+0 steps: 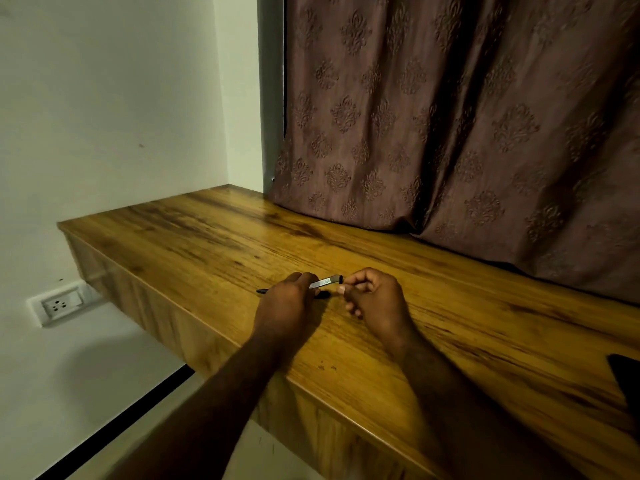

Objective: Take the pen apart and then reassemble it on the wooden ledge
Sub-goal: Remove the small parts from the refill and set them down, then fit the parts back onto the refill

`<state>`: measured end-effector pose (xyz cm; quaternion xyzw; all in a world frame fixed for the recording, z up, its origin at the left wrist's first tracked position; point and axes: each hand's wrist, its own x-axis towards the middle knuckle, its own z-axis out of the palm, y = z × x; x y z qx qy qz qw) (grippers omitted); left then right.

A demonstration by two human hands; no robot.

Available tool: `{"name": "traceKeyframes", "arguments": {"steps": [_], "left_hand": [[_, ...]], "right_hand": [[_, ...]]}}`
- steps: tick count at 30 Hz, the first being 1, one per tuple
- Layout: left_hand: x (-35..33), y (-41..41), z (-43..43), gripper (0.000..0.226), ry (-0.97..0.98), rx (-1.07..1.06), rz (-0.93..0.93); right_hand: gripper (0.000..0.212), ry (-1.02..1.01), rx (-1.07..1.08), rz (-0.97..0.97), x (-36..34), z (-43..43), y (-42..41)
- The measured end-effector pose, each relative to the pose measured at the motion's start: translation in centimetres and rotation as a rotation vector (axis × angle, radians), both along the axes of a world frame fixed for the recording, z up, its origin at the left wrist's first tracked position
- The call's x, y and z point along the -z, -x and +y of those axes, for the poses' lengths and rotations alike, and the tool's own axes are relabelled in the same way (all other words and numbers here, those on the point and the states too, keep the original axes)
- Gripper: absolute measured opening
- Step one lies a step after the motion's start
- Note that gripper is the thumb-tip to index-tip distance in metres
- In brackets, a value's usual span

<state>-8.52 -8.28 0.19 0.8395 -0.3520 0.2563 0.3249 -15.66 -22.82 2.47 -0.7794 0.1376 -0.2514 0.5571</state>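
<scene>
Over the wooden ledge (pixel 214 237) my left hand (pixel 287 303) is closed round a thin silver pen barrel (pixel 325 282) that slants up to the right. My right hand (pixel 372 294) pinches a small black end piece (pixel 341 279) at the barrel's upper tip. A thin dark pen part (pixel 262 291) lies on the wood and pokes out to the left from under my left hand. Another dark piece (pixel 322 294) lies on the ledge just below the barrel, between my two hands. The barrel's lower end is hidden inside my left fist.
A brown patterned curtain (pixel 450 116) hangs along the back of the ledge and rests on it. The white wall at left carries a socket (pixel 59 304) below the ledge. A dark object (pixel 627 379) juts in at the right edge. The ledge's front edge runs under my forearms.
</scene>
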Motion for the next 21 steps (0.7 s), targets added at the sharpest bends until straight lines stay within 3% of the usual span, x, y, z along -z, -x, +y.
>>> {"name": "traceKeyframes", "arguments": {"steps": [6, 21], "left_hand": [[0.4, -0.5, -0.1, 0.015, 0.002, 0.071, -0.029], [0.7, -1.2, 0.0, 0.022, -0.045, 0.121, -0.011]], "right_hand": [[0.011, -0.080, 0.013, -0.093, 0.1, -0.3, -0.3], [0.012, -0.162, -0.058, -0.085, 0.1, -0.5, -0.4]]}}
